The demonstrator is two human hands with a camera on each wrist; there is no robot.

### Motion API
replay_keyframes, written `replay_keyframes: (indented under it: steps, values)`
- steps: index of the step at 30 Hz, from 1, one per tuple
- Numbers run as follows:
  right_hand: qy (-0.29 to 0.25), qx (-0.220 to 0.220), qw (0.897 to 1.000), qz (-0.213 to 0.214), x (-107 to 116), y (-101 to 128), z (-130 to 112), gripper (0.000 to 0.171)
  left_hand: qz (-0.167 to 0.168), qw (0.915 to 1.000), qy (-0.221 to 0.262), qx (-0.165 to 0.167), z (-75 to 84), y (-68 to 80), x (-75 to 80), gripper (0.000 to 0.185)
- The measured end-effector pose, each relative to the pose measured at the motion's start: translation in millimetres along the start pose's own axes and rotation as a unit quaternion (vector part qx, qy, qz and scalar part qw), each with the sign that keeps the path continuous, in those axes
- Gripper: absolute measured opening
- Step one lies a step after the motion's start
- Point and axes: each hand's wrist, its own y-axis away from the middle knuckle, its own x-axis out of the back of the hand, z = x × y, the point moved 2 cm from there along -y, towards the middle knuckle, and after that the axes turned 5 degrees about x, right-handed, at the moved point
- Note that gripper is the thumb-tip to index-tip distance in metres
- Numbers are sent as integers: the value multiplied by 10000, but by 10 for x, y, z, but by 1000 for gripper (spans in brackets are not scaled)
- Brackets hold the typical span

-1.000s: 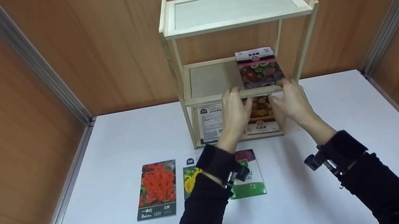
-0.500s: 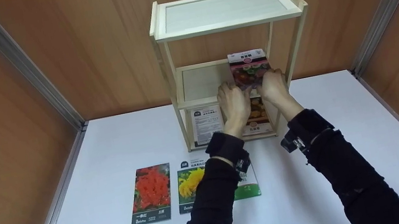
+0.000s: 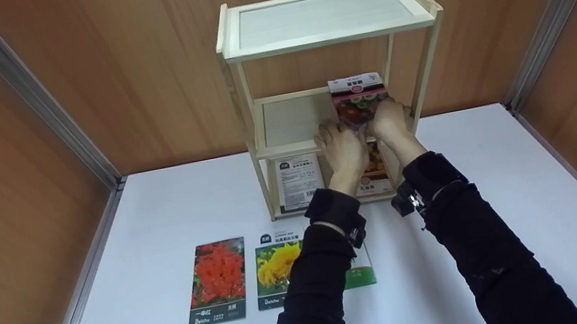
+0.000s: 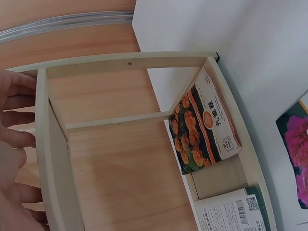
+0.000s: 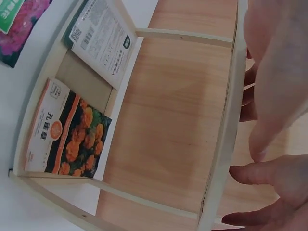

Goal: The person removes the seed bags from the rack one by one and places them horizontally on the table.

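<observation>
A dark flower seed packet point(image 3: 358, 91) stands on the right of the middle tier of a pale wooden shelf unit point(image 3: 328, 36), leaning toward the back. My left hand point(image 3: 342, 143) reaches over the tier's front rail, and its straight fingers point(image 4: 17, 144) touch the packet's lower left. My right hand point(image 3: 391, 119) lies against the packet's lower right with its fingers point(image 5: 272, 96) stretched out past the rail. The packet's lower half is hidden behind both hands. Nothing shows pinched between thumb and fingers in either wrist view.
On the bottom tier, a white-backed packet point(image 3: 299, 181) and an orange marigold packet point(image 3: 376, 165) lean against the back. A red flower packet point(image 3: 219, 281), a yellow flower packet point(image 3: 274, 268) and a pink-and-green packet point(image 3: 365, 274) lie on the white table point(image 3: 505, 177). Wood walls enclose the table.
Both hands have moved up from the front rail onto the packet's lower part and drawn closer together. The packet has stayed in place on the middle tier.
</observation>
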Motion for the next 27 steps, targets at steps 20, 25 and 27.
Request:
replay_keyframes:
  steps: [20, 25, 27]
  values:
    - [-1944, -419, 9799, 137, 200, -7, 54, 51, 476, 9358, 3446, 572, -160, -79, 230, 25]
    - [-2545, -683, 9646, -54, 198, 43, 104, 63, 749, 9087, 4024, 818, -261, -49, 269, 21]
    - [-2734, -713, 9592, -94, 200, 70, 137, 59, 920, 8916, 4340, 908, -295, -30, 286, 18]
